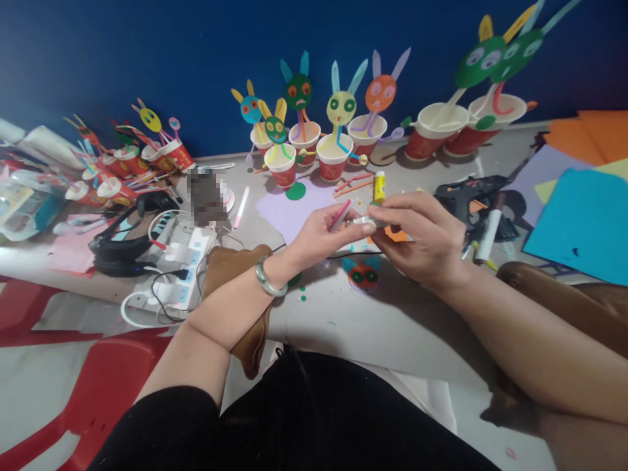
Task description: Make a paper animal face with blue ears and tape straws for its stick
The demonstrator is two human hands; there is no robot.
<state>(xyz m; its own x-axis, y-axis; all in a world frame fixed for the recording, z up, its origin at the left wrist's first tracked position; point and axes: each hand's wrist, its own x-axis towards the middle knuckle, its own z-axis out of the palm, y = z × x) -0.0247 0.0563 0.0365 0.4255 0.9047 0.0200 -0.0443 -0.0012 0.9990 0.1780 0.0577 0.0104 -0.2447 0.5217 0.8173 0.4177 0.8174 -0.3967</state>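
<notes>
**Both hands meet over a small silvery piece, above the tabletop**

Left hand (321, 237): fingers curled partway, thumb and forefinger pinched together. A pink strip (340, 214) is held between the fingers, slanting up to the right. A pale green bangle (268, 280) sits on that wrist.

Right hand (422, 235): fingers bent inward, knuckles up, fingertips closed on a small silvery object (362, 222). The left thumb touches the same object, so the two hands join at it. What the object is cannot be told; it is small and partly covered.

Held things sit in the air just above the grey tabletop (383, 327), over a lilac paper sheet (289, 209).

Counts, near the hands:
- One yellow glue stick (379, 186), upright, just behind the right hand.
- One orange paper face with blue ears (364, 275), flat on the tabletop below the hands.
- One green paper disc (296, 191) at the lilac sheet's far edge.
- One black glue gun (471, 191) to the right.
- One blue paper sheet (583, 226) at far right.
- Five red paper cups with rabbit-eared figures in the centre group (304, 140); two larger cups (458, 127) to the right of them; further cups at far left, too crowded to count.
- One white power strip (189, 271) at left.
</notes>
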